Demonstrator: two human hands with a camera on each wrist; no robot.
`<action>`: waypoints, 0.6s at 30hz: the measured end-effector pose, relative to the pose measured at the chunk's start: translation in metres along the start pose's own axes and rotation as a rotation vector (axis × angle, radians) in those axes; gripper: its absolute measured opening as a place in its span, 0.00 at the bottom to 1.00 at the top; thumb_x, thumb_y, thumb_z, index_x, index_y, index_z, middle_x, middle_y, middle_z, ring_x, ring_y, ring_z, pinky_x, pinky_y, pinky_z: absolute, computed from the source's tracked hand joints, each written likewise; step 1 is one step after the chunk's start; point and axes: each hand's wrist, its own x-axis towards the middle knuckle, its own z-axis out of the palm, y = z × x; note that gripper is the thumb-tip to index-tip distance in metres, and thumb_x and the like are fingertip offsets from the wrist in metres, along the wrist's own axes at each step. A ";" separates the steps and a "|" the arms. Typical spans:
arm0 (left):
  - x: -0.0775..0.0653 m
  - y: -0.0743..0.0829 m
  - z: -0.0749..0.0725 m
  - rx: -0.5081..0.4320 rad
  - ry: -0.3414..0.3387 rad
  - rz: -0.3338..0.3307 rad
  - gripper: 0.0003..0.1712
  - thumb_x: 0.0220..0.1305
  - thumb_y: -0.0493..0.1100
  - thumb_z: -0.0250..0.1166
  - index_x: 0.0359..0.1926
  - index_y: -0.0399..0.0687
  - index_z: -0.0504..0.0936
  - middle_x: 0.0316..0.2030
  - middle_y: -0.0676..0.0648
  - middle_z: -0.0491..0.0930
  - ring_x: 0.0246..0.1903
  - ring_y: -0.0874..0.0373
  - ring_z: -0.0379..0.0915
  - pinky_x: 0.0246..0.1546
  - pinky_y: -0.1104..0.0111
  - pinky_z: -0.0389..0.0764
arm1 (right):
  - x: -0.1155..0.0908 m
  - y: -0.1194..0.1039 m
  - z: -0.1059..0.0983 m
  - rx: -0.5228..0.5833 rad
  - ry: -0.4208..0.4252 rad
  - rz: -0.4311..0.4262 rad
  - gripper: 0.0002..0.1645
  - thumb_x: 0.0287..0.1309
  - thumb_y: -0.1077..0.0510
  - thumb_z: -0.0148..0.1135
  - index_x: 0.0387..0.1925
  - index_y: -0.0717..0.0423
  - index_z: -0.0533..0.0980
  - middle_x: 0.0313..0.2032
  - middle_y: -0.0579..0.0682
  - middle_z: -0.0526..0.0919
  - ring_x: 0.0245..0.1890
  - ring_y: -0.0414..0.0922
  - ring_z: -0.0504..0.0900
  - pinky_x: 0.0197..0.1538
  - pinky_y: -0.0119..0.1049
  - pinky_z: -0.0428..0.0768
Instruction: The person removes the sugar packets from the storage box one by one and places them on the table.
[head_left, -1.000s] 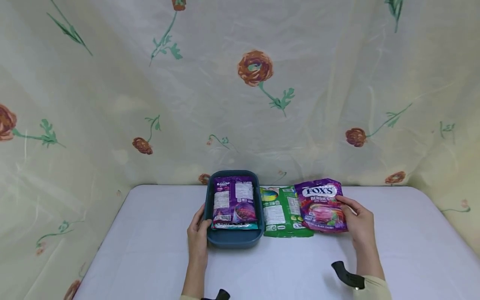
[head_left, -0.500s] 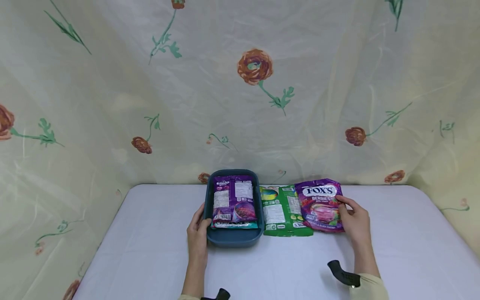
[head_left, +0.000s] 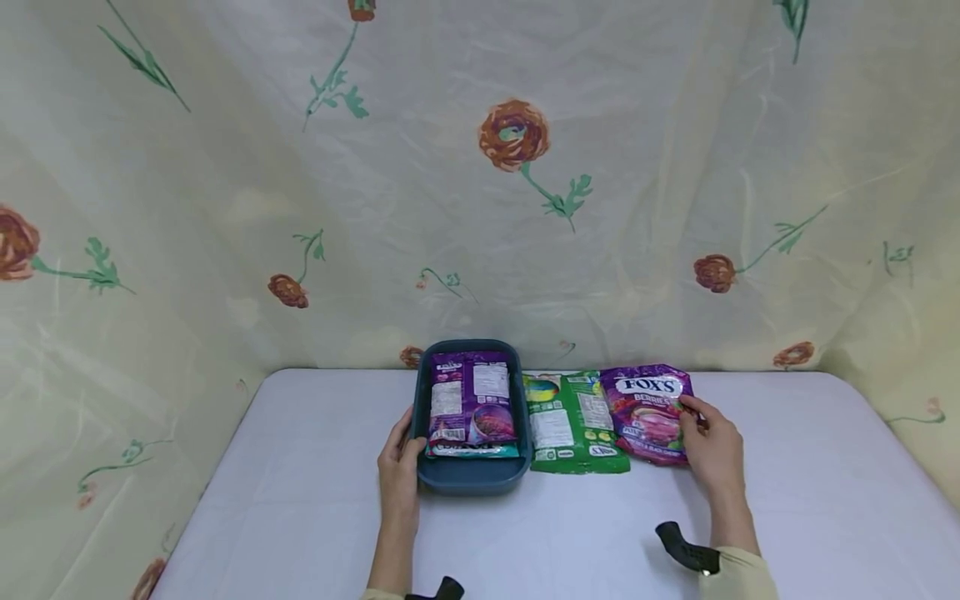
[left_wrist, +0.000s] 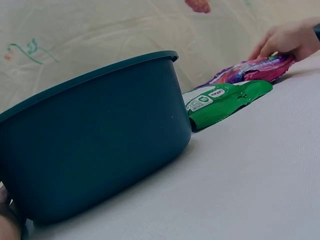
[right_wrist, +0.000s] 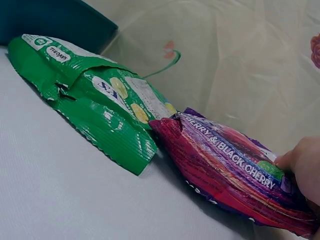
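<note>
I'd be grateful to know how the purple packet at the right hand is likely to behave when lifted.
The purple packet would probably flex rather than stay stiff, as its wrapper looks creased. Its glossy film may prove somewhat slippery. Its flattish, pillow-like shape makes rolling unlikely.

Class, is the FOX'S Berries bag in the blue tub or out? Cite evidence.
Out: the right hand holds the FOX'S Berries bag by its edge, and the green bag lies between it and the blue tub.
</note>
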 end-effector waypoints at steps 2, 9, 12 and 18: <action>0.000 0.000 0.000 -0.003 0.001 -0.004 0.27 0.62 0.36 0.53 0.62 0.57 0.72 0.64 0.50 0.70 0.66 0.58 0.63 0.65 0.66 0.64 | 0.000 0.001 0.000 -0.003 -0.004 0.006 0.25 0.68 0.55 0.43 0.64 0.57 0.67 0.61 0.68 0.70 0.57 0.62 0.71 0.57 0.56 0.69; 0.001 -0.002 0.001 -0.017 -0.009 -0.010 0.27 0.62 0.36 0.53 0.63 0.56 0.71 0.65 0.49 0.68 0.67 0.57 0.61 0.68 0.60 0.59 | 0.002 0.006 0.004 -0.030 0.012 0.008 0.25 0.68 0.56 0.42 0.63 0.59 0.69 0.60 0.69 0.70 0.58 0.63 0.70 0.59 0.58 0.67; 0.001 -0.003 0.000 -0.010 -0.013 -0.008 0.27 0.63 0.36 0.53 0.63 0.56 0.71 0.65 0.48 0.68 0.67 0.57 0.61 0.68 0.60 0.59 | 0.002 0.007 0.005 -0.020 0.037 -0.001 0.24 0.67 0.57 0.43 0.61 0.60 0.70 0.59 0.69 0.71 0.57 0.63 0.71 0.58 0.58 0.66; 0.002 -0.003 0.000 -0.007 -0.005 -0.001 0.28 0.62 0.36 0.53 0.63 0.56 0.71 0.65 0.48 0.68 0.67 0.58 0.61 0.68 0.62 0.59 | 0.001 0.009 0.008 0.048 0.090 0.017 0.24 0.66 0.56 0.46 0.60 0.61 0.70 0.56 0.65 0.71 0.48 0.54 0.73 0.44 0.43 0.69</action>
